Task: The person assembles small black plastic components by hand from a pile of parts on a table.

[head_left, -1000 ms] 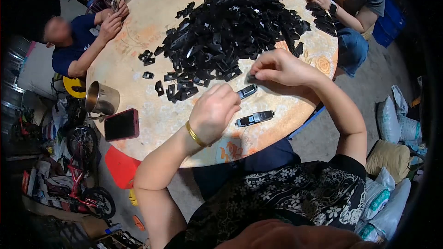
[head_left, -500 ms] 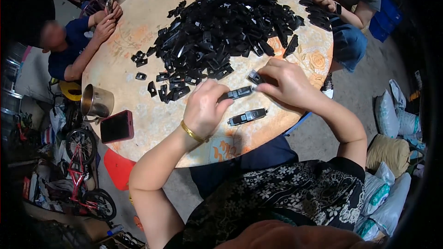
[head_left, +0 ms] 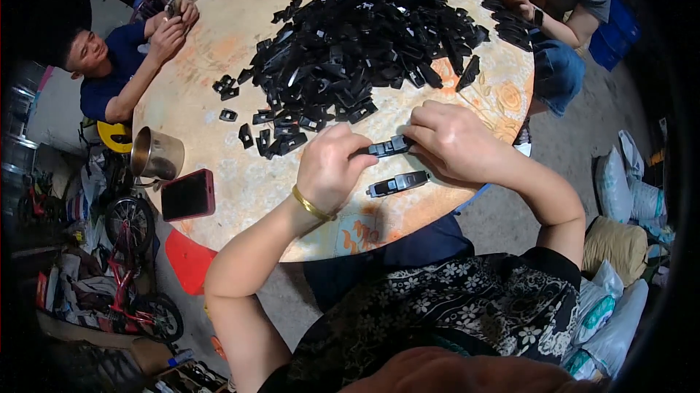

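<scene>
left grip (head_left: 326, 165), right grip (head_left: 450, 141) — palm-down, pinching black piece (head_left: 388, 147)

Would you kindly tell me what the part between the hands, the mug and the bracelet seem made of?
Held part: probably plastic, black with slight gloss, given its crisp edges and pale highlights.
Mug: likely steel, polished, showing silvery reflections.
Bracelet: apparently metal, shiny and gold-coloured; solid or plated, unclear.
</scene>
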{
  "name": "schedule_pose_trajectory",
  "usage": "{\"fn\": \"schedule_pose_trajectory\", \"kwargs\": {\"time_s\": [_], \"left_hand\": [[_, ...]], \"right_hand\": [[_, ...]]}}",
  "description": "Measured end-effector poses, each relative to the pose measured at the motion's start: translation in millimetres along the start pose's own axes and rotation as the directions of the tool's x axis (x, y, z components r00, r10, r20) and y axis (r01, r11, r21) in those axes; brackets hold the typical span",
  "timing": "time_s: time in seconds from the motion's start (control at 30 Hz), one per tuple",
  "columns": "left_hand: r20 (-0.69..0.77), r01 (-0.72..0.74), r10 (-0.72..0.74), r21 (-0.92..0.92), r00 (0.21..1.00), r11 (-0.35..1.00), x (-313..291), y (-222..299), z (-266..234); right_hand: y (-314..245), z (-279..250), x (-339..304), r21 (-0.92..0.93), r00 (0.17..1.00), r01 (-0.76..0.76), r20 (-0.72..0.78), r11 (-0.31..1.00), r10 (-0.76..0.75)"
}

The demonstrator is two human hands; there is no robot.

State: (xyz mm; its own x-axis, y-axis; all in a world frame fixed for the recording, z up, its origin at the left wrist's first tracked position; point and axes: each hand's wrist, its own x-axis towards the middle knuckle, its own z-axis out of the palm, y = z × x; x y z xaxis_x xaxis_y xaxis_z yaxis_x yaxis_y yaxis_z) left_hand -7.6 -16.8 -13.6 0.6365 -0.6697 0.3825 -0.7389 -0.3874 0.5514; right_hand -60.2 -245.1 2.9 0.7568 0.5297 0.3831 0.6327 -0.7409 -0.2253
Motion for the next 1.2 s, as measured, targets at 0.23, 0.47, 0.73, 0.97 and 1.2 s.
{"fn": "schedule_pose_trajectory", "kwargs": {"time_s": [0.23,0.47,0.73,0.97,1.2], "left_hand": [[0.093,0.039,-0.034,-0.053,0.995,0.998,4,-1,-1],[-0.441,0.193,-0.002,0.389,0.897,0.901,48,-75,-39],[-0.404,0.497,-0.378,0.247,0.833,0.832,54,-114,-43],[-0.509,0.135,0.097,0.399,0.855,0.907,27,-52,-40],[0.037,-0.380,0.380,0.184,0.924,0.906,0,-22,-7]], "right_hand": [[-2,11,6,0.071,0.999,0.038,-0.023,0.997,-0.037],[16,17,28,0.353,0.995,0.014,0.091,0.936,-0.050],[27,50,55,-0.131,0.979,0.126,-0.142,0.983,-0.144],[37,34,44,0.383,0.950,0.012,-0.292,0.924,0.109],[36,27,35,0.839,0.948,-0.170,-0.004,0.517,0.319]]}}
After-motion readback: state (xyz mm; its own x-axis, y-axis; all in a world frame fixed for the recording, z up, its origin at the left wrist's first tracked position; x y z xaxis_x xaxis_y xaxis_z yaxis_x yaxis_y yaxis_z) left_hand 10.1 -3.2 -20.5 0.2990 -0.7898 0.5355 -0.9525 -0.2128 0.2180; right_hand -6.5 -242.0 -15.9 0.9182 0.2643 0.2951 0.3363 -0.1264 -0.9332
